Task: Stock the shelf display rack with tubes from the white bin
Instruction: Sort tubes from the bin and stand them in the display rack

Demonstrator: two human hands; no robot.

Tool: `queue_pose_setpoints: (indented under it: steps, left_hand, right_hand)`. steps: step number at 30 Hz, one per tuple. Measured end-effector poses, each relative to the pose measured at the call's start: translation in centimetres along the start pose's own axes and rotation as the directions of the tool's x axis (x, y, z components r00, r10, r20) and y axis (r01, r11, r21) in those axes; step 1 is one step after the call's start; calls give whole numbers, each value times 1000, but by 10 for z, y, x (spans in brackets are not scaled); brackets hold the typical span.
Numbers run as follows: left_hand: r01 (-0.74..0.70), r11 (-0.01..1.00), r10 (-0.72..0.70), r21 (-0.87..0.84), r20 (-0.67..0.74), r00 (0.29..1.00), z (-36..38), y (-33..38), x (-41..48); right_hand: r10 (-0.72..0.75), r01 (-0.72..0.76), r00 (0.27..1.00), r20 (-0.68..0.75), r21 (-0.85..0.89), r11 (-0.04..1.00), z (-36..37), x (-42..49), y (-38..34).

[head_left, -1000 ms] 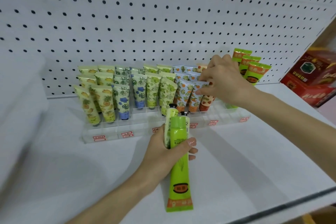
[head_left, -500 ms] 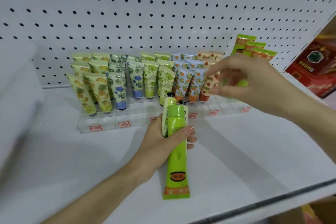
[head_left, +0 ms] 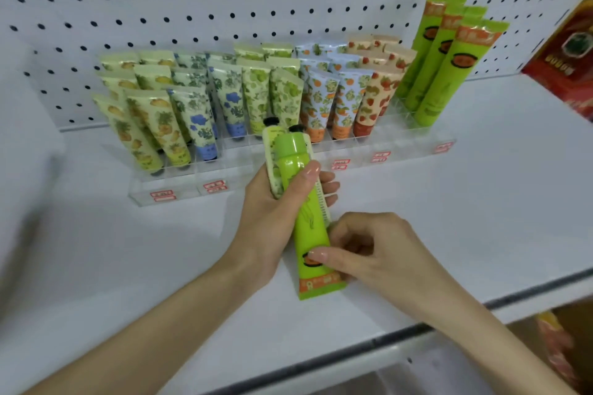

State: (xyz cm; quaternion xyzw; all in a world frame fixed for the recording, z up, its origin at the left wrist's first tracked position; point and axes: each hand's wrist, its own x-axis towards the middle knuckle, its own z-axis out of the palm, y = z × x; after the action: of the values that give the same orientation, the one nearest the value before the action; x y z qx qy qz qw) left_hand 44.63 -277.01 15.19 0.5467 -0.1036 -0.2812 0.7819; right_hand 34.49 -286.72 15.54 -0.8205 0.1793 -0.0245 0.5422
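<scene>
Green tube [head_left: 308,228], cap end up, sits in front of two smaller patterned tubes [head_left: 272,167], all bunched in the left hand [head_left: 272,218]: fingers wrapped round the bundle, thumb across the front. Right hand [head_left: 375,253] pinches the same green tube low down, thumb on the printed oval, curled fingers behind, just above the orange crimp. Bundle hovers above the shelf [head_left: 481,202], in front of the display rack [head_left: 192,191]. White bin not identifiable in view.

Step in hand, as I judge it: draw the green tube out of the bundle for the rack. Matching tall green tubes [head_left: 449,67] stand crimp-up at the rack's right end, so that is the likely home.

- Slacken the left thumb only enough to free the one tube, with the patterned pair trapped against the palm.
- Pull along the tube's length, not sideways, or the black caps may snag.
- Turn it cap-down before insertion.
- Seat it in an open slot beside its kin, wary of tipping the leaning neighbours.

Red box [head_left: 571,51] at far right is not involved.
</scene>
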Motion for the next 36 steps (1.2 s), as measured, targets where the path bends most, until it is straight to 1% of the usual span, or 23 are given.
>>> queue_pose_setpoints:
  steps: [3, 5, 6, 9, 11, 14, 17, 19, 21, 23, 25, 29, 31, 33, 36]
  left_hand:
    - [-33, 999, 33, 4, -28, 999, 1, -1, -1]
    - [-51, 999, 51, 12, -36, 998, 2, -1, -2]
    - [-56, 998, 57, 17, -31, 998, 2, -2, -2]
    - [-70, 996, 71, 56, -15, 997, 0, 0, -3]
    - [-55, 995, 56, 82, -6, 998, -1, -1, -2]
    - [13, 996, -15, 92, 14, 1000, -2, -2, 0]
    - [33, 993, -38, 117, 38, 999, 0, -1, 0]
    - [40, 995, -44, 93, 42, 998, 3, 0, 0]
    - [61, 995, -64, 75, 38, 997, 3, -1, 1]
    - [91, 993, -94, 72, 41, 995, 1, -3, 3]
    - [101, 991, -106, 91, 57, 993, -2, -4, 4]
    - [91, 989, -100, 113, 74, 992, -4, -5, 6]
    - [84, 987, -96, 135, 90, 991, -3, -5, 7]
    - [80, 986, -95, 145, 102, 990, -3, -4, 6]
    - [88, 985, -103, 150, 99, 990, -2, -4, 5]
  right_hand:
    - [-54, 49, 998, -42, -112, 993, 6, -3, -2]
    - [-90, 78, 993, -74, -154, 985, 11, -6, 1]
    - [-88, 78, 993, -81, -124, 989, 12, -8, 4]
    - [-45, 51, 997, -58, 106, 993, 3, -12, 9]
    - [-40, 65, 993, -114, 229, 971, -12, -15, 10]
    - [12, 75, 977, -211, 400, 913, -35, -19, 14]
    - [48, 90, 958, -284, 453, 887, -57, -21, 18]
    - [38, 149, 931, -364, 472, 869, -73, -20, 19]
    - [40, 209, 889, -457, 481, 851, -93, -17, 18]
    - [34, 250, 860, -510, 478, 842, -114, -13, 12]
    - [1, 284, 835, -550, 432, 856, -133, -9, 7]
    - [-139, 333, 768, -626, 204, 920, -163, 3, -1]
    - [-197, 335, 715, -671, 82, 939, -175, 13, -3]
    - [-228, 340, 681, -696, 25, 940, -182, 22, -6]
    - [-282, 365, 658, -698, -32, 931, -185, 35, -9]
